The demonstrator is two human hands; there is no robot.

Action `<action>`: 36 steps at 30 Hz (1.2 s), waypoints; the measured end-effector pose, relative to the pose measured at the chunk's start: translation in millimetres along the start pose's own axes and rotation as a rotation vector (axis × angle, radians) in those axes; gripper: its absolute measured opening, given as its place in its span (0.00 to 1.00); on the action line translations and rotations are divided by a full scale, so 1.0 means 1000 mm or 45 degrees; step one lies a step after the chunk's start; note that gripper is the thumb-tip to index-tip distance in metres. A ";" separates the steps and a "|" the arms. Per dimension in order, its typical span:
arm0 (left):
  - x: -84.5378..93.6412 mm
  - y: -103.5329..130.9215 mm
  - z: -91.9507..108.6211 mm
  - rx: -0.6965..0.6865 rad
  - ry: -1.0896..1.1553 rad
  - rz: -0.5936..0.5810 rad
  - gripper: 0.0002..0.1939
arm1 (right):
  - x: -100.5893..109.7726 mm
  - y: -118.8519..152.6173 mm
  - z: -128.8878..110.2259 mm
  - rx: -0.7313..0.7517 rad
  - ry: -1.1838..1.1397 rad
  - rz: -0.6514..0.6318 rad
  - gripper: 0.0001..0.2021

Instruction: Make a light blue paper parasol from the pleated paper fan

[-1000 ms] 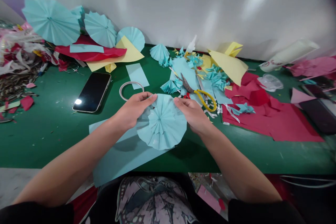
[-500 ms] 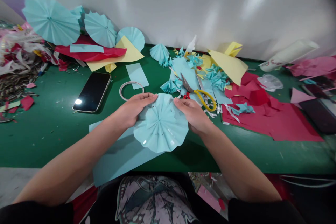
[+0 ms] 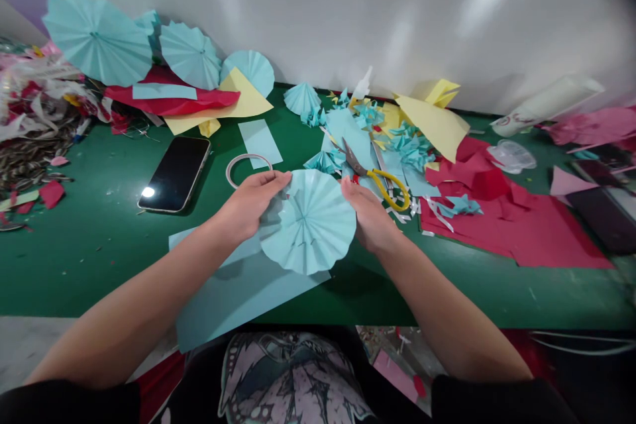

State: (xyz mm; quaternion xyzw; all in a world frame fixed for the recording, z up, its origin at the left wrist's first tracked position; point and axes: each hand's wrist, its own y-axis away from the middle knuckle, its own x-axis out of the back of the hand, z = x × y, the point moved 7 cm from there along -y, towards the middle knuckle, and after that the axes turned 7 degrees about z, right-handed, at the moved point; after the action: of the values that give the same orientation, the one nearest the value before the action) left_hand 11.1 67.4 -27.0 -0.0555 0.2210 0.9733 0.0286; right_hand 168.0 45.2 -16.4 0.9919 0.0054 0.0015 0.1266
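Note:
A light-blue pleated paper rosette point(image 3: 309, 222) is held up between my two hands, its folds fanning out from the centre. My left hand point(image 3: 256, 205) pinches its left edge, thumb on top. At the right edge my right hand point(image 3: 365, 215) grips it with the thumb at the rim; the fingers behind are hidden. Under the rosette lies a flat light-blue paper sheet point(image 3: 238, 305) that reaches past the table's front edge. Just beyond my left hand is a roll of tape point(image 3: 228, 175). Scissors with yellow handles point(image 3: 390, 189) rest beyond my right hand.
A phone point(image 3: 176, 175) lies on the green table point(image 3: 99, 265) at left. Larger blue rosettes point(image 3: 99, 40) lean along the wall. Blue and yellow scraps, a glue bottle point(image 3: 362, 85) and red paper point(image 3: 551, 232) spread over the back and right. A pile of ribbons point(image 3: 44, 86) sits far left.
The rosette has turned and shifted slightly up and right between my hands, and its rim now looks rounder and flatter. My right hand has slid lower along its edge.

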 end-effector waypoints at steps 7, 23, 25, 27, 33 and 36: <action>0.012 0.002 0.013 -0.160 0.043 0.237 0.10 | 0.005 -0.004 0.000 0.065 -0.109 0.037 0.13; 0.007 0.006 0.014 -0.336 -0.101 0.247 0.12 | -0.008 -0.001 0.009 -0.145 -0.344 -0.036 0.20; 0.006 0.007 0.014 -0.354 -0.123 0.250 0.12 | -0.007 -0.001 0.010 -0.142 -0.342 -0.011 0.21; 0.006 0.007 0.014 -0.366 -0.155 0.254 0.12 | -0.006 -0.002 0.010 -0.108 -0.308 0.015 0.21; 0.002 0.007 0.008 -0.262 -0.114 0.222 0.11 | -0.001 -0.001 0.010 -0.023 -0.274 0.059 0.21; -0.002 0.007 0.005 -0.168 -0.010 0.167 0.10 | -0.001 0.000 0.011 -0.038 -0.232 0.074 0.22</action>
State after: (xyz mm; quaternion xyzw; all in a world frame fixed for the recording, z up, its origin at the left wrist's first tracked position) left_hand 12.0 63.0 -19.4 -0.0388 0.1593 0.9857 -0.0382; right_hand 167.4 42.3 -26.7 0.9857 -0.0348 -0.0849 0.1412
